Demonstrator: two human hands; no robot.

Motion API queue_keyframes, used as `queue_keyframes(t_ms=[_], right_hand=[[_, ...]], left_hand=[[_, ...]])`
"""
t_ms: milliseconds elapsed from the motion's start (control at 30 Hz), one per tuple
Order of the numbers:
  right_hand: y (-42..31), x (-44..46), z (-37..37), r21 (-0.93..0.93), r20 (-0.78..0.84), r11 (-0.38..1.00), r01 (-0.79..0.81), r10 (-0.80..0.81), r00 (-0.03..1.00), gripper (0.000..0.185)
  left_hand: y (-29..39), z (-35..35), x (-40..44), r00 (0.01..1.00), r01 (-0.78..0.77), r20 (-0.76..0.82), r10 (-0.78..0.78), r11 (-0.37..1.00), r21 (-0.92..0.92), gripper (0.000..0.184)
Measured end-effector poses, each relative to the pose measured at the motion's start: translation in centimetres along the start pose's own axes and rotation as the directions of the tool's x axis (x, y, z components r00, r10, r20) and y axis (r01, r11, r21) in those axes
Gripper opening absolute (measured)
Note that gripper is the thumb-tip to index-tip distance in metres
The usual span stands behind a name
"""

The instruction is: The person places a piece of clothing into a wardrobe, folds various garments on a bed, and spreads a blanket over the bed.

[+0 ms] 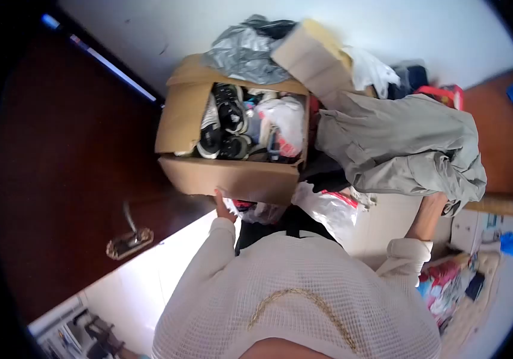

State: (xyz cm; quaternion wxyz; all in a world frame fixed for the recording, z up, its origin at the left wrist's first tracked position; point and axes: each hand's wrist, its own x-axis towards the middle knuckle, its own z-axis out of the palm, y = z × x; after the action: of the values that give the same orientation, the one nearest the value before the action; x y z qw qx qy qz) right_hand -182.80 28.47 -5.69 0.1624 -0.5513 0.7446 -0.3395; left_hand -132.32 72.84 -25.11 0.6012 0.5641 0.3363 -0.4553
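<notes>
My left hand (225, 208) is at the lower edge of the front flap of an open cardboard box (226, 178), gripping it with a finger up against the cardboard. Black-and-white sneakers (231, 110) and a white plastic bag (285, 122) with red print fill the box. On the other side, my right hand (431, 206) has hold of the near edge of a grey garment (400, 137), its fingers mostly hidden in the cloth. The garment lies spread over a pile beside the box.
A silver-grey plastic bag (247, 54) rests behind the box, and a tilted cardboard piece (313, 60) leans beside it. At left stands a dark brown door (77, 161) with a metal handle (129, 242). A clear plastic bag (331, 212) lies by my legs.
</notes>
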Motion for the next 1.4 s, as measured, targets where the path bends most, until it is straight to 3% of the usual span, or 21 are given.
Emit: queue_keyframes(t_ms=[133, 233, 267, 333, 433, 500, 600, 700, 767, 800, 833, 867, 900, 967, 1000, 1033, 1067, 1167, 1200, 1267, 1400], right_hand=[[2.7, -4.1, -5.7, 0.043, -0.087, 0.997, -0.063, 0.067, 0.994, 0.063], [6.3, -8.4, -8.5, 0.071, -0.103, 0.987, -0.147, 0.154, 0.983, 0.063], [7.7, -9.9, -9.4, 0.087, -0.109, 0.981, -0.176, 0.185, 0.977, 0.063], [9.9, -13.0, -11.0, 0.102, -0.122, 0.966, -0.238, 0.250, 0.961, 0.063], [12.0, -16.2, -12.2, 0.127, -0.129, 0.946, -0.297, 0.313, 0.941, 0.063], [12.9, -17.4, -13.0, 0.127, -0.133, 0.939, -0.321, 0.337, 0.932, 0.063], [12.9, -17.8, -13.6, 0.115, -0.144, 0.937, -0.331, 0.345, 0.927, 0.063], [11.3, -16.8, -13.1, 0.119, -0.150, 0.940, -0.319, 0.335, 0.930, 0.063], [9.9, -15.3, -12.9, 0.114, -0.163, 0.948, -0.296, 0.312, 0.936, 0.063], [8.6, -14.8, -12.8, 0.105, -0.169, 0.954, -0.281, 0.295, 0.940, 0.063], [8.2, -13.9, -12.6, 0.098, -0.166, 0.957, -0.272, 0.285, 0.944, 0.063], [7.1, -12.9, -12.5, 0.086, -0.172, 0.964, -0.250, 0.262, 0.950, 0.063], [6.4, -12.1, -12.1, 0.078, -0.172, 0.971, -0.227, 0.238, 0.956, 0.063], [4.5, -10.0, -11.4, 0.066, -0.167, 0.979, -0.193, 0.202, 0.965, 0.063], [3.0, -8.9, -11.1, 0.064, -0.161, 0.982, -0.179, 0.187, 0.969, 0.063], [2.4, -8.5, -10.7, 0.067, -0.156, 0.983, -0.173, 0.182, 0.971, 0.063], [1.7, -7.9, -10.5, 0.065, -0.153, 0.985, -0.162, 0.170, 0.973, 0.063], [0.3, -6.5, -10.0, 0.085, -0.152, 0.986, -0.143, 0.155, 0.976, 0.063], [0.1, -6.4, -10.0, 0.086, -0.149, 0.985, -0.147, 0.159, 0.976, 0.063], [-0.1, -6.3, -10.0, 0.091, -0.151, 0.985, -0.146, 0.158, 0.976, 0.063], [-0.8, -6.2, -9.4, 0.106, -0.148, 0.984, -0.140, 0.155, 0.977, 0.063]], left_hand=[[0.7, 0.1, 0.1, 0.982, 0.047, 0.189, -0.012, 0.982, -0.185, 0.107], [-0.4, -2.7, -0.3, 0.997, 0.031, 0.069, -0.023, 0.992, -0.123, 0.085], [-0.5, -3.3, -1.1, 0.998, 0.034, 0.054, -0.028, 0.993, -0.114, 0.085], [-0.6, -4.1, -4.3, 0.979, -0.058, 0.178, 0.102, 0.969, -0.240, 0.062], [1.4, -3.8, -10.3, 0.945, -0.141, 0.256, 0.204, 0.959, -0.246, 0.045], [2.2, -3.6, -12.1, 0.923, -0.267, 0.204, 0.325, 0.926, -0.265, 0.034], [3.5, -2.2, -14.5, 0.872, -0.464, 0.105, 0.478, 0.876, -0.133, 0.031], [4.5, -0.6, -14.8, 0.739, -0.673, -0.010, 0.674, 0.737, -0.064, 0.028], [6.5, 1.2, -16.7, 0.657, -0.724, 0.206, 0.725, 0.683, -0.096, 0.024], [7.5, -0.7, -14.2, 0.684, -0.689, 0.275, 0.675, 0.723, -0.061, 0.025], [8.4, 2.8, -16.8, 0.622, -0.723, 0.199, 0.757, 0.653, -0.226, 0.027], [9.9, 4.5, -17.4, 0.576, -0.713, 0.338, 0.744, 0.660, -0.238, 0.032], [11.1, 4.4, -14.4, 0.380, -0.680, 0.561, 0.735, 0.633, -0.369, 0.034], [13.0, 10.4, -16.2, 0.341, -0.911, 0.499, 0.797, 0.410, -0.033, 0.040], [14.6, 12.1, -14.4, 0.148, -0.987, 0.634, 0.759, 0.069, 0.148, 0.047], [15.8, 13.4, -12.4, 0.008, -0.919, 0.775, 0.632, -0.301, 0.254, 0.057], [15.4, 14.3, -11.4, 0.095, -0.645, 0.792, 0.603, -0.568, 0.510, 0.065], [13.7, 15.3, -6.9, 0.088, -0.363, 0.832, 0.547, -0.761, 0.538, 0.075], [13.9, 15.6, -6.7, 0.078, -0.356, 0.828, 0.555, -0.760, 0.543, 0.075], [14.1, 15.6, -6.2, 0.247, -0.292, 0.844, 0.476, -0.794, 0.533, 0.077], [14.7, 15.9, -5.8, 0.282, -0.234, 0.842, 0.459, -0.819, 0.524, 0.072]])
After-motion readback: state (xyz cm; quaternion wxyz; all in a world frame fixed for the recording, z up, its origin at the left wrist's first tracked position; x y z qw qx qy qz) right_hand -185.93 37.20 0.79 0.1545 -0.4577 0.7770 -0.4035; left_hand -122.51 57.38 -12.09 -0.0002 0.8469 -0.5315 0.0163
